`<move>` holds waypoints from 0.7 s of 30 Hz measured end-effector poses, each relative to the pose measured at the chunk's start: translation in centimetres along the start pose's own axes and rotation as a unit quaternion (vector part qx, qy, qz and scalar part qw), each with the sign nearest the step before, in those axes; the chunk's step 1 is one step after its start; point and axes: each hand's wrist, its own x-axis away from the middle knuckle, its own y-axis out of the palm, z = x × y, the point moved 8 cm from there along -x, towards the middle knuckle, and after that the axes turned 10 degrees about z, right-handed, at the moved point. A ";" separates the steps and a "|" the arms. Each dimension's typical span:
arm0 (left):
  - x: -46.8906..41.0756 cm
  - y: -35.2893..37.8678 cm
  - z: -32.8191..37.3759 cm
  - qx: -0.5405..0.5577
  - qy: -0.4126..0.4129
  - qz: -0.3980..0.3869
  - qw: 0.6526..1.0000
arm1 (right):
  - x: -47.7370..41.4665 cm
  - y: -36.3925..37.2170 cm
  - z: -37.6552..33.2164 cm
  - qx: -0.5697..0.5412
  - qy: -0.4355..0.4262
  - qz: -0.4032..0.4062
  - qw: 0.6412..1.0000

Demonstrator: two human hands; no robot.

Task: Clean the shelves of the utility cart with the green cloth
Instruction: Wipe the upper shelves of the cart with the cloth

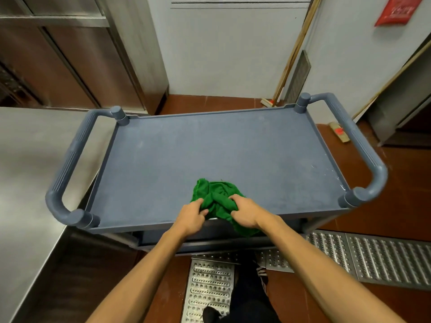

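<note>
A blue-grey utility cart (pixel 217 150) stands in front of me, its flat top shelf bare apart from some pale smears. A crumpled green cloth (pixel 215 194) lies at the middle of the shelf's near edge, with part of it hanging over the rim. My left hand (pixel 190 216) grips the cloth's left side and my right hand (pixel 245 212) grips its right side. A lower shelf (pixel 210 238) shows only as a dark strip beneath the top one.
Curved handles (pixel 67 169) stick out at both ends of the cart. A steel counter (pixel 28 164) adjoins on the left. Broom sticks (pixel 293 52) lean on the wall behind. Metal drain grates (pixel 373 257) cross the red floor, beside my shoe (pixel 261 273).
</note>
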 end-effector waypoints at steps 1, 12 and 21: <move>-0.6 -0.6 0.1 -0.014 0.003 0.003 1.000 | -0.2 -1.0 0.2 0.011 -0.010 0.007 1.000; -10.0 -8.8 9.1 -0.084 0.135 0.059 0.985 | -4.3 -19.0 1.4 0.100 -0.079 0.100 0.987; -19.3 -11.1 19.6 -0.082 0.192 0.082 0.974 | -10.6 -30.9 4.1 0.050 -0.074 0.209 0.974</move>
